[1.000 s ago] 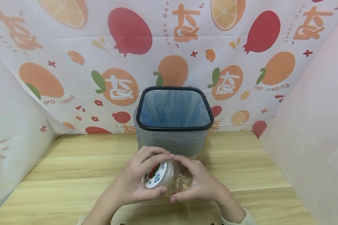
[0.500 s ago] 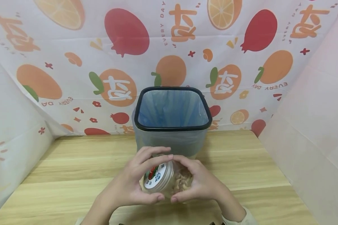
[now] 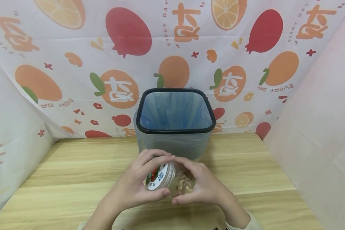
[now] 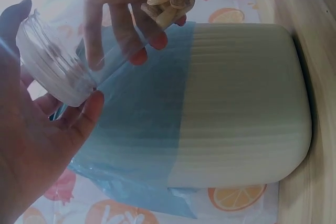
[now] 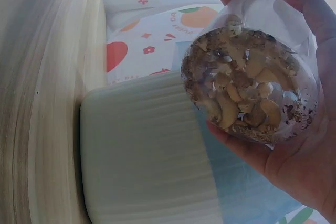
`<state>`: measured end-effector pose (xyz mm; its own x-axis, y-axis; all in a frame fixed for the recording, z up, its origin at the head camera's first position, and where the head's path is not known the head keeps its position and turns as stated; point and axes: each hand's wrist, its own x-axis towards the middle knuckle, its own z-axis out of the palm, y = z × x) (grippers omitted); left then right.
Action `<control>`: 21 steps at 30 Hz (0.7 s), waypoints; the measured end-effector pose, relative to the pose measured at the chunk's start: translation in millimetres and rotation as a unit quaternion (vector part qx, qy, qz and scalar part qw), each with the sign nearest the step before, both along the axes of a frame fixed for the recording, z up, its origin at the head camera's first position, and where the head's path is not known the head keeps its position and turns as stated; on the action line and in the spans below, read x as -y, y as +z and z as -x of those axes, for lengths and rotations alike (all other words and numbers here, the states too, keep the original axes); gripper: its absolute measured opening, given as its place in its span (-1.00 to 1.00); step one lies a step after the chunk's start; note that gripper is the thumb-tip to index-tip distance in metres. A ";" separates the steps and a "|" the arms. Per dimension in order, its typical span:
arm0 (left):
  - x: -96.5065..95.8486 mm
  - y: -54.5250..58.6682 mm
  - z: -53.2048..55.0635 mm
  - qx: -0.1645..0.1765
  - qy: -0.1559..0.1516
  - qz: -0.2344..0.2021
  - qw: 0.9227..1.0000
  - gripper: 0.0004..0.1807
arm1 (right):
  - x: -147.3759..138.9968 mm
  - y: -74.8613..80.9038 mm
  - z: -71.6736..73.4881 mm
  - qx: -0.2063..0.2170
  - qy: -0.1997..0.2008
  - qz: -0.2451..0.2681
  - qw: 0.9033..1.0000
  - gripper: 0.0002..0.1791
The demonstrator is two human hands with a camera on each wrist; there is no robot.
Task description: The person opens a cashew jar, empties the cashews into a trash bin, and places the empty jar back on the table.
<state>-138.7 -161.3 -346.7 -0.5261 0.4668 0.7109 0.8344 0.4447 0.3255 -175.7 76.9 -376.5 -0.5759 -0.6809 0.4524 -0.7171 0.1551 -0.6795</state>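
A: What are the two hands holding?
B: A clear, round plastic jar (image 3: 176,188). It's tipped on its side, up off the pale wooden bench (image 3: 74,179).

A: Where's the left hand (image 3: 139,183)?
B: It's at the top end of the jar. Its grip is bent round the round white lid (image 3: 158,179), which has a red and green picture on it. The thumb is on the near side and the fingers go over the far side.

A: And the right hand (image 3: 207,185)?
B: That grip is curled round the bottom part of the jar, thumb near, fingers far. So the jar sits between the two hands, lid to the left and bottom to the right.

A: Do the hands touch each other?
B: The pointing fingers come very close on top. I can't tell if they touch.

A: What's inside?
B: Curvy tan cashew nuts (image 5: 247,87), all in a heap at the bottom end. There are little dark crumbs there too.

A: What's behind the jar?
B: A tall, pale plastic bin (image 3: 175,143) with a black rim. A thin blue plastic bag (image 3: 175,110) lines it and hangs down its outside.
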 end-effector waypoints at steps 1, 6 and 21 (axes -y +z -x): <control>0.3 0.1 -0.1 0.001 -0.001 0.000 1.000 -0.29 | 0.0 0.1 0.2 0.002 0.002 0.000 1.000 0.02; 3.2 3.1 0.9 -0.002 -0.065 -0.010 0.998 -0.18 | -2.9 0.5 2.4 0.041 0.040 0.010 0.998 0.03; 2.2 4.3 2.6 -0.022 -0.115 -0.025 0.993 -0.25 | -5.2 1.1 3.0 0.060 0.070 0.019 0.996 0.01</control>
